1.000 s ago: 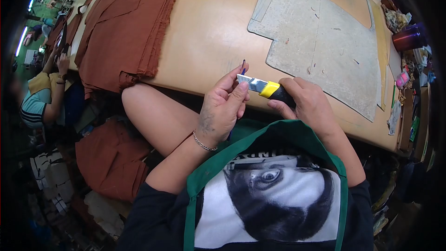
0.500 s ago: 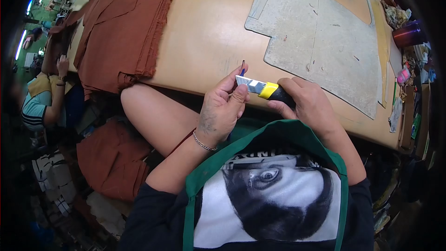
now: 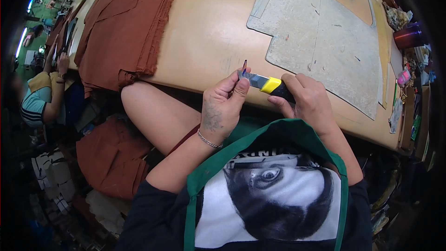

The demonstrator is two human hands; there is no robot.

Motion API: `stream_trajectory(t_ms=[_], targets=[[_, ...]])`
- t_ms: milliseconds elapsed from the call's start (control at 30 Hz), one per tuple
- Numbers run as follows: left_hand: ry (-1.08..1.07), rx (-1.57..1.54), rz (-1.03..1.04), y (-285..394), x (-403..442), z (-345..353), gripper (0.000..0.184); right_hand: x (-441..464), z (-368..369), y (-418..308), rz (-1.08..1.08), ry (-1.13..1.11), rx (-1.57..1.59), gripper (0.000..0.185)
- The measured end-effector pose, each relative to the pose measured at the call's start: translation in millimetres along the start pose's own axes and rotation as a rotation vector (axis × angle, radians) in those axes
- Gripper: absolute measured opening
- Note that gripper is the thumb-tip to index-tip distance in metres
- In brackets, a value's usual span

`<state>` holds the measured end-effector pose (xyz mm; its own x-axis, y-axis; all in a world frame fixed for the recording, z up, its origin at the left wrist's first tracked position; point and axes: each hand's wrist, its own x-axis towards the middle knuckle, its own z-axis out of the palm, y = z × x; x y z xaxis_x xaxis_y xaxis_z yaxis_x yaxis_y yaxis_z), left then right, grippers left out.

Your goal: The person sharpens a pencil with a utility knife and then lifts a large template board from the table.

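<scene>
My right hand [image 3: 310,98] is wrapped around the black handle of a utility knife [image 3: 270,85] with a yellow collar and a wide metal blade. The blade points left and lies against a thin pencil [image 3: 245,67], blue with a dark pointed tip. Pinched between thumb and fingers of my left hand [image 3: 220,103], the pencil stands tip up. My left thumb is close beside the blade; whether it touches the metal I cannot tell. Both hands are above the table's near edge [image 3: 186,86].
A stack of rust-brown fabric [image 3: 116,37] lies on the table at left. At right rests a large grey pattern template [image 3: 320,42] beside a yellowish strip [image 3: 382,51]. A dark metallic cup [image 3: 409,36] stands far right. Another person [image 3: 39,97] works at far left.
The knife blade has shifted slightly and turned, now lying across the pencil near its tip. My left hand has moved slightly. At far left, the other person's arms have moved.
</scene>
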<state>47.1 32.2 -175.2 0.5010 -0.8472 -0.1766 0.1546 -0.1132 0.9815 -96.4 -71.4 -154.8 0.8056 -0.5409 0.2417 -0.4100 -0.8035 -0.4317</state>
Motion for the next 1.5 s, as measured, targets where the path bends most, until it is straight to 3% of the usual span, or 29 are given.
stream_trajectory(t_ms=[167,233,300,433,633,1100,1400,1500], targets=[[0.022,0.133,-0.036,4,-5,3,0.028,1,2,7,-0.043,0.024,-0.076,0.032],[0.009,0.148,-0.062,-1,-14,2,0.028,12,-2,47,0.388,0.268,0.008,0.031],[-0.003,0.081,-0.078,-10,-19,-3,0.028,16,-41,68,0.516,0.240,-0.049,0.031],[-0.008,-0.193,-0.263,12,-5,-11,0.032,18,-40,51,0.325,0.210,-0.005,0.033],[-0.102,-0.286,-0.252,20,-3,-17,0.038,0,-5,9,0.104,-0.056,0.161,0.034],[-0.175,-0.207,-0.179,23,-8,-12,0.039,1,-6,-7,0.053,-0.160,0.243,0.036],[-0.099,-0.041,-0.102,8,-5,-6,0.036,2,-5,-4,0.038,-0.146,0.107,0.035],[-0.083,0.053,-0.179,13,-10,-3,0.033,1,7,11,0.042,0.086,0.107,0.033]])
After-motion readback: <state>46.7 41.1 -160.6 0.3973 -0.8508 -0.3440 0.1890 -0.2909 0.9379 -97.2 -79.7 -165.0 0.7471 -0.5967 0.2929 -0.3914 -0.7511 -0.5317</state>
